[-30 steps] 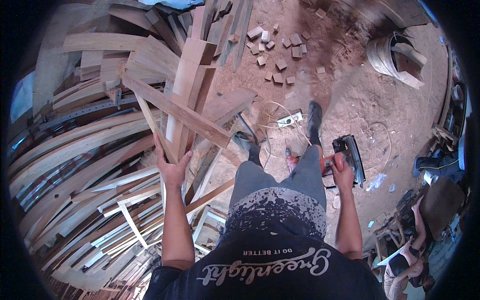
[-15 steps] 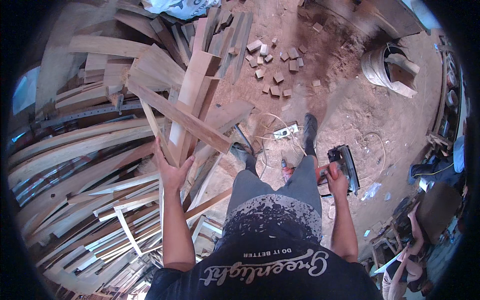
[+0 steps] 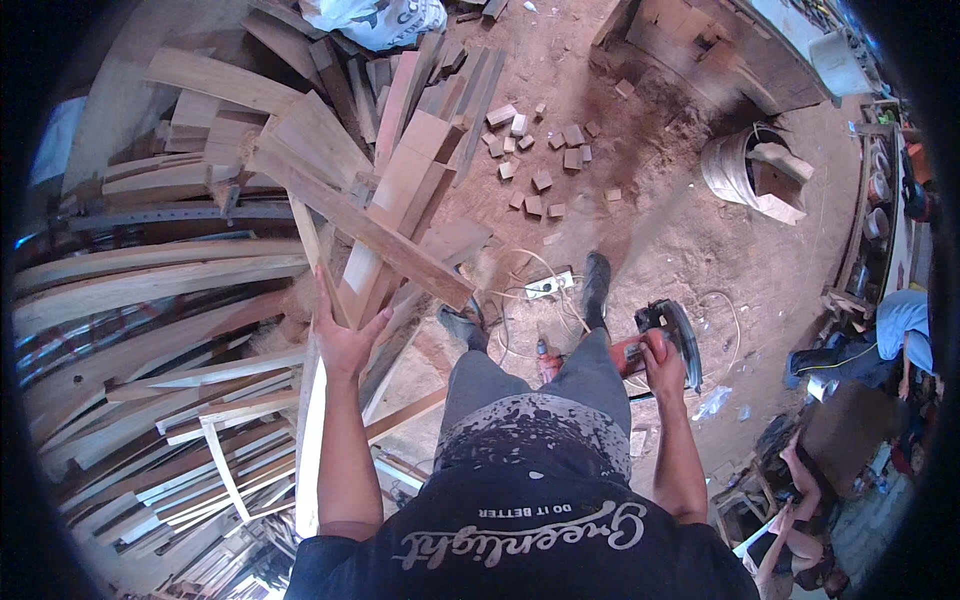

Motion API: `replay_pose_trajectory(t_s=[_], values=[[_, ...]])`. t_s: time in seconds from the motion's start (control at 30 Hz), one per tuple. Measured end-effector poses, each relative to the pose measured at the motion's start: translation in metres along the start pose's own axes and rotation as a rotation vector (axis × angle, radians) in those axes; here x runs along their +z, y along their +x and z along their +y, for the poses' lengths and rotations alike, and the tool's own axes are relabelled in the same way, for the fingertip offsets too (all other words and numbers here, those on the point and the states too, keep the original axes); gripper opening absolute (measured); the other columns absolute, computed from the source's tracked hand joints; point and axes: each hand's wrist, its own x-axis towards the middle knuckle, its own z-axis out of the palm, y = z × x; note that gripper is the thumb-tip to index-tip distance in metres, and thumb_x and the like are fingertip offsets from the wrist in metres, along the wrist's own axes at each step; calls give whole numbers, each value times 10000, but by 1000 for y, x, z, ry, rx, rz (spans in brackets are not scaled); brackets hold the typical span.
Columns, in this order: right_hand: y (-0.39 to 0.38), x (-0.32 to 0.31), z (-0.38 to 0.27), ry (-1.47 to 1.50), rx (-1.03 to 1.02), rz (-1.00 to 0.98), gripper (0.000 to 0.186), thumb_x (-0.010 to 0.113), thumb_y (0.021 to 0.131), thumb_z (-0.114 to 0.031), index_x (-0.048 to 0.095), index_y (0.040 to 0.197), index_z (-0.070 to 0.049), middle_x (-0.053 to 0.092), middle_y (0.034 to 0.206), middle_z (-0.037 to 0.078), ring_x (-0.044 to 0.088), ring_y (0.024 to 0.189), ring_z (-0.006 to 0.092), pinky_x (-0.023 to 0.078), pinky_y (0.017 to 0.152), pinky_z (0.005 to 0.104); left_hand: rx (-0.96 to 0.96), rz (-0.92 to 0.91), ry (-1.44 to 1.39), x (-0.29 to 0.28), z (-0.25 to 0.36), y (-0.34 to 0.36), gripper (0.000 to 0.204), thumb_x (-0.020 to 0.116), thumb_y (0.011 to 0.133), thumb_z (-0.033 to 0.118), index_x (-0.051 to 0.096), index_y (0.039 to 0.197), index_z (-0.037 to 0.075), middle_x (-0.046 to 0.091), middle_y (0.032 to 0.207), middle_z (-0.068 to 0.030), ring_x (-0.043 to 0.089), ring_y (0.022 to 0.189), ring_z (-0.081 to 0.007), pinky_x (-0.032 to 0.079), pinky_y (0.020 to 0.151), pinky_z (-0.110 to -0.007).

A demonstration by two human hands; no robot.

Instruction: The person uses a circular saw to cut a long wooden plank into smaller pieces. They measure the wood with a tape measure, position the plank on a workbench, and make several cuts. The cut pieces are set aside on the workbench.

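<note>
My left hand [image 3: 342,335] grips a long pale wooden board [image 3: 312,425], thumb spread out at its side, beside a stack of reddish beams [image 3: 410,185] crossed by a darker plank [image 3: 375,225]. At right, my right hand [image 3: 662,365] is closed on the handle of a red and black power tool [image 3: 678,325], held just outside my right leg. Between my feet lie a red drill [image 3: 548,362], a white power strip [image 3: 548,284] and looping pale cords.
Timber [image 3: 170,270] fills the left. Small wood blocks [image 3: 542,180] are scattered ahead, near a bucket of offcuts [image 3: 725,170] and a wooden box [image 3: 700,50]. A white sack [image 3: 370,18] lies at the top. Co-workers [image 3: 775,555] [image 3: 905,325] occupy the cluttered right edge.
The view has shifted, so the scene ahead sits lower and slightly left, showing more of the sack and box at the top. Both hands keep their holds.
</note>
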Motion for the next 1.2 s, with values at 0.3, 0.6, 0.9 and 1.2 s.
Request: replay_pose_trajectory(t_s=[0.3, 0.6, 0.9, 1.2], values=[[-37, -55, -104, 275, -274, 186, 436, 780, 923, -366, 719, 1135, 11, 757, 989, 176, 729, 940, 257, 546, 851, 383, 7, 6, 49, -2, -19, -1, 1263, 968, 600, 299, 263, 1636, 139, 521, 1508, -228, 549, 1341, -400, 448, 1129, -469], [-120, -116, -245, 548, -712, -41, 369, 809, 911, -222, 687, 1153, 29, 736, 972, 58, 671, 873, 134, 535, 791, 291, -79, 1, 112, -8, -18, -1, 1274, 958, 586, 448, 278, 1638, 213, 585, 1410, -228, 542, 1326, -410, 400, 1143, -508], [-152, -83, -365, 194, -887, -61, 384, 807, 898, -298, 711, 1106, 10, 764, 900, 171, 753, 829, 206, 568, 744, 339, -122, -40, 194, -13, -23, 0, 1260, 898, 604, 585, 266, 1645, 262, 583, 1367, -199, 564, 1280, -377, 374, 1126, -550], [-147, -63, -380, 167, -832, -146, 359, 779, 923, -262, 707, 1135, 19, 766, 935, 145, 733, 855, 188, 563, 780, 336, -140, -57, 168, -22, -17, -3, 1262, 903, 594, 572, 264, 1643, 281, 595, 1299, -163, 603, 1224, -355, 414, 1088, -557]])
